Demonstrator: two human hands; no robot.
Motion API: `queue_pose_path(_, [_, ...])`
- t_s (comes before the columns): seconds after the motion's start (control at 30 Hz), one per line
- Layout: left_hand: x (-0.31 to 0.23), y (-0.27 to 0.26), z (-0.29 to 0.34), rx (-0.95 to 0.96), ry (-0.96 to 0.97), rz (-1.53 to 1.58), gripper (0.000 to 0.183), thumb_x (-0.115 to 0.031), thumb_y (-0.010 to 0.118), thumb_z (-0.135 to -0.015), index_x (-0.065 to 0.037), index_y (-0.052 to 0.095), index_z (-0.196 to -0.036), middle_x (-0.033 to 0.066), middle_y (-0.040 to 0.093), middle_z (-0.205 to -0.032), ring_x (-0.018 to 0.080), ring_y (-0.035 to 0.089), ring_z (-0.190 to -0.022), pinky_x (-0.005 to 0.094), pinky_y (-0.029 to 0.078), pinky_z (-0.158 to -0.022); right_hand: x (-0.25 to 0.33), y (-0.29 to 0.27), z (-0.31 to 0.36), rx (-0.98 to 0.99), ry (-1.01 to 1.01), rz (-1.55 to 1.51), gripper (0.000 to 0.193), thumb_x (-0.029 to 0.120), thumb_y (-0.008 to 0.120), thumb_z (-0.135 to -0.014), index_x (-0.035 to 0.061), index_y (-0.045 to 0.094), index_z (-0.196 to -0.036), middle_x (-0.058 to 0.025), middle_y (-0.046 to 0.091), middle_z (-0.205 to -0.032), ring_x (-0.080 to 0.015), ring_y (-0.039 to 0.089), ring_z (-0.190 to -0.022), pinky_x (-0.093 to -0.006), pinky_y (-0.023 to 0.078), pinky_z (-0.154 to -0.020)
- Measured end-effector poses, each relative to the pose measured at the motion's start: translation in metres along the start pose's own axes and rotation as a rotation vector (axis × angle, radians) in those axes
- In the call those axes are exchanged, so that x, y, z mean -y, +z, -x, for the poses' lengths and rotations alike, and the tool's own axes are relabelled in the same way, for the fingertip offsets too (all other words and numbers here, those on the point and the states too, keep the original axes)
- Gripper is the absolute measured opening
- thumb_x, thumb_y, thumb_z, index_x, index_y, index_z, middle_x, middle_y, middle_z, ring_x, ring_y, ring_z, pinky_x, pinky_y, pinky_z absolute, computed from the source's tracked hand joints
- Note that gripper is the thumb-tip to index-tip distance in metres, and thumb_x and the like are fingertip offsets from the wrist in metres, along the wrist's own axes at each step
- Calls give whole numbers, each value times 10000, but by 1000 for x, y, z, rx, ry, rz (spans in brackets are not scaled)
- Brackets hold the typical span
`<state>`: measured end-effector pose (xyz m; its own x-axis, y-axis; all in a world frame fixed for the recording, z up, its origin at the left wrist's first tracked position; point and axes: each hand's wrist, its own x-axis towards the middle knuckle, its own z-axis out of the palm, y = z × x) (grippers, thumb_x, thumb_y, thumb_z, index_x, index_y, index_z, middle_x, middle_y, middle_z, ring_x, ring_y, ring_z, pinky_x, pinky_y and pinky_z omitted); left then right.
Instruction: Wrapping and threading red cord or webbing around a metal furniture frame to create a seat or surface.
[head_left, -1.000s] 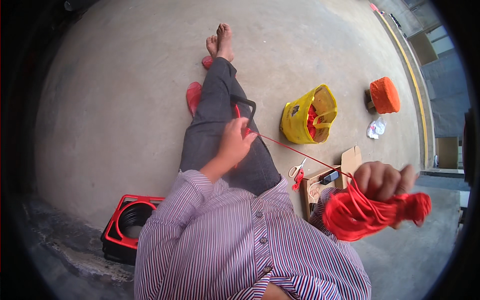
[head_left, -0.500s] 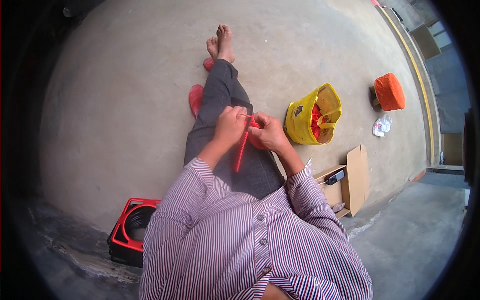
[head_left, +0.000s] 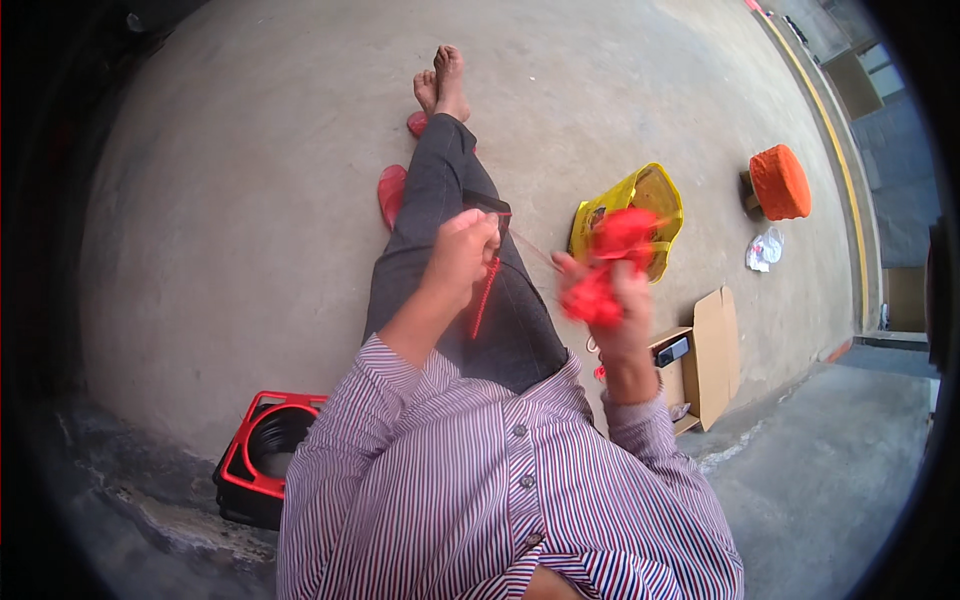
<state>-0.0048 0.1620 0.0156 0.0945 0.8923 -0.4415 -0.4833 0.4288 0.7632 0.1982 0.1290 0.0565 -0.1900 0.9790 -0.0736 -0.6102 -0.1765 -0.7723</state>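
I sit on a concrete floor with my legs stretched out in dark trousers. My left hand (head_left: 462,250) is closed over my thigh, pinching a short red knotted cord (head_left: 484,296) that hangs down from it. A thin red strand (head_left: 528,247) runs from there to my right hand (head_left: 612,300), which is raised and closed around a blurred bundle of red cord (head_left: 606,268). The hands are about a hand's width apart.
A yellow bag (head_left: 632,215) with red contents stands right of my leg. An open cardboard box (head_left: 700,355) lies near my right elbow, an orange stool (head_left: 778,182) and white scrap (head_left: 764,249) beyond. A red-framed black container (head_left: 262,455) sits at my left hip. Red sandals (head_left: 392,192) lie by my leg.
A second ago my right hand was flung far right with the bundle. It then came in beside the left hand, and now it has drawn apart to the right again, lifting the bundle.
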Motion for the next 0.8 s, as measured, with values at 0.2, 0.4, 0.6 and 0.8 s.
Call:
queue_pose_path(0.2, [21,-17,-18,-50,86,-422,226,-278,532,-936,-96,538,-803,18,513,-619,30,325,-430,198,204,-367,85,-16,58,406,-57,-164,541,542,348,-965,23,478,-1046,-19,441,-420,-129,370,-291,-276,320,-356])
queue_pose_path(0.4, [30,-29,-34,67,-211,-208,366,-419,476,-936,-80,546,-818,166,615,-663,40,294,-352,213,161,-332,95,-12,128,-113,-184,503,502,414,488,-889,-43,455,-682,-144,449,-528,-217,385,-395,-336,329,-393])
queue_pose_path(0.6, [23,-31,-33,47,-370,-107,395,-476,508,-902,-87,547,-848,151,602,-623,45,279,-321,213,161,-321,92,-40,126,-72,351,188,448,221,751,-665,-95,556,-915,-159,608,-775,-195,569,-571,-309,457,-531])
queue_pose_path(0.8, [28,-38,-30,49,-387,-64,319,-401,520,-901,-86,541,-852,153,632,-701,55,355,-364,217,225,-338,47,-99,120,-326,335,102,523,273,698,-808,-36,510,-1186,-78,629,-893,-163,595,-693,-288,457,-558])
